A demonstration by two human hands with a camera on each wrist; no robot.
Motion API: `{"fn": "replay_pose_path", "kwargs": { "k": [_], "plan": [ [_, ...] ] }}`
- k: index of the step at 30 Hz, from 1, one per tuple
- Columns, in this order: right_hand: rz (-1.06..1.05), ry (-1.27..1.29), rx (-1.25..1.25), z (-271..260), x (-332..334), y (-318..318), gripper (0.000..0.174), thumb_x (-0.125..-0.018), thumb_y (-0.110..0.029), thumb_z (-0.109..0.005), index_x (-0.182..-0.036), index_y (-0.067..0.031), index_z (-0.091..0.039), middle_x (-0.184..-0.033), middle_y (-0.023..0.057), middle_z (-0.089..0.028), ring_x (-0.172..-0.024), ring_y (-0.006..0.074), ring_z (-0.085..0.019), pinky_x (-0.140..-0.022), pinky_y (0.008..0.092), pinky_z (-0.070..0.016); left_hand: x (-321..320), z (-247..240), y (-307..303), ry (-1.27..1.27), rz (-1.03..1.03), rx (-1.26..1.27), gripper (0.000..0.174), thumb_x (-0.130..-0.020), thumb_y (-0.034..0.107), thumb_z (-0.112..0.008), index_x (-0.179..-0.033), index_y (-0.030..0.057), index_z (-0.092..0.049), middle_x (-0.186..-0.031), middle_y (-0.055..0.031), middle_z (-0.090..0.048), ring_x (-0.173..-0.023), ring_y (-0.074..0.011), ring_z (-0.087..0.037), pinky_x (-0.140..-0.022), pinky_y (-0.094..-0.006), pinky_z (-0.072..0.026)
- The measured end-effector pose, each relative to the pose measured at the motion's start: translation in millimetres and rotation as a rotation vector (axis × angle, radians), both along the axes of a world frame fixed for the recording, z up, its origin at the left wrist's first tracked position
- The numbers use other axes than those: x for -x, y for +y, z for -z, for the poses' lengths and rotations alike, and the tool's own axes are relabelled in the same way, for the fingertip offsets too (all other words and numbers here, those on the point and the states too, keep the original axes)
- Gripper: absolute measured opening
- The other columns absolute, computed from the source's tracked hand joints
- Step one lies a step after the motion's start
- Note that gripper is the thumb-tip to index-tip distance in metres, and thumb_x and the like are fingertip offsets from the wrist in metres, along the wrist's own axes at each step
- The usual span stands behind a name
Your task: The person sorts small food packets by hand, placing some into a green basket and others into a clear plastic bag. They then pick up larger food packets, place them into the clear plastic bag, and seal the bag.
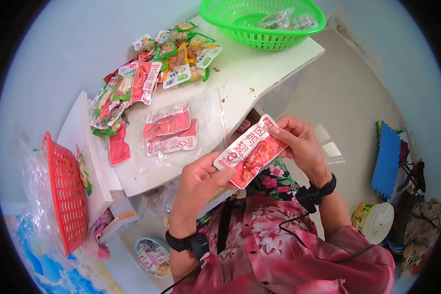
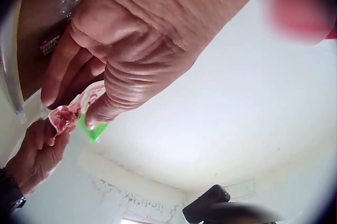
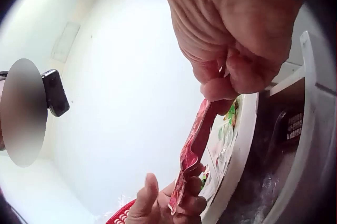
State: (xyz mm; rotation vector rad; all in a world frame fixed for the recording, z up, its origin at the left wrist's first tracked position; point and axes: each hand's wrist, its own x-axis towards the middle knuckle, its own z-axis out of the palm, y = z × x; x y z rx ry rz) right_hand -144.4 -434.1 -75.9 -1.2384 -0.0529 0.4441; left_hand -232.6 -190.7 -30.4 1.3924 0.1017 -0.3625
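Observation:
Between the hands, over the lap, is a red-and-white printed snack pouch with a clear window showing reddish-brown food. The right hand pinches its upper right end between thumb and fingers. At the lower left end, the left hand holds the pouch with its fingers underneath and its thumb over the corner. From the right wrist view, the pouch shows nearly edge-on, with the left thumb raised beside it. Two similar red pouches lie on a clear plastic bag on the white table.
A heap of mixed snack pouches covers the table's far left. A green basket with clear packets stands at the back right corner. The red basket is at the left. On the floor are a small tub of packets and a white bucket.

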Motion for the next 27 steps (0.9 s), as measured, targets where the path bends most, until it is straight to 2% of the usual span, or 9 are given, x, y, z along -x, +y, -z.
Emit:
{"fn": "replay_pose_path", "kwargs": {
  "k": [1, 4, 10, 22, 27],
  "plan": [
    [0.007, -0.025, 0.002, 0, 1, 0, 0.017, -0.097, -0.02, -0.069, -0.091, -0.0036, -0.067, -0.074, -0.0006, -0.065, -0.054, 0.0025, -0.054, -0.045, 0.0178, -0.0371, 3, 10, -1, -0.006, -0.025, 0.054, 0.045, -0.093, 0.013, -0.07, -0.132, -0.007, -0.057, -0.113, -0.0147, -0.071, -0.096, -0.0172, -0.07, -0.079, -0.0313, -0.0604],
    [0.019, -0.074, 0.005, 3, 3, 2, 0.017, -0.098, -0.018, -0.068, -0.091, -0.0025, -0.066, -0.073, 0.0008, -0.065, -0.053, 0.0034, -0.055, -0.043, 0.0186, -0.0372, 9, 18, -3, 0.013, -0.072, 0.034, 0.043, -0.09, 0.006, -0.072, -0.13, -0.0057, -0.059, -0.112, -0.0139, -0.071, -0.094, -0.0163, -0.07, -0.078, -0.0303, -0.0606],
    [0.022, -0.057, -0.025, 11, 6, 6, 0.017, -0.098, -0.017, -0.068, -0.092, -0.0022, -0.065, -0.073, 0.0028, -0.067, -0.052, 0.0051, -0.058, -0.041, 0.0189, -0.0384, 9, 11, -3, -0.004, -0.14, 0.055, 0.037, -0.089, 0.005, -0.072, -0.123, -0.0055, -0.061, -0.107, -0.0134, -0.072, -0.09, -0.0159, -0.07, -0.076, -0.0291, -0.0607],
    [0.005, -0.02, -0.04, 16, 13, 5, 0.016, -0.098, -0.017, -0.068, -0.093, -0.0021, -0.065, -0.075, 0.0039, -0.068, -0.052, 0.0056, -0.059, -0.041, 0.0185, -0.0382, 12, 16, 1, 0.0, -0.136, 0.081, 0.033, -0.09, 0.003, -0.07, -0.121, -0.0058, -0.061, -0.103, -0.0145, -0.072, -0.085, -0.0168, -0.071, -0.07, -0.0304, -0.0627],
    [-0.027, 0.031, -0.026, 7, 13, 2, 0.014, -0.097, -0.016, -0.068, -0.094, -0.0026, -0.065, -0.075, 0.0031, -0.067, -0.055, 0.0052, -0.059, -0.042, 0.0179, -0.0386, 13, 16, 1, -0.013, -0.158, 0.063, 0.031, -0.09, 0.003, -0.07, -0.119, -0.0051, -0.062, -0.101, -0.0129, -0.072, -0.083, -0.0145, -0.07, -0.07, -0.0285, -0.0613]
  ]
}}
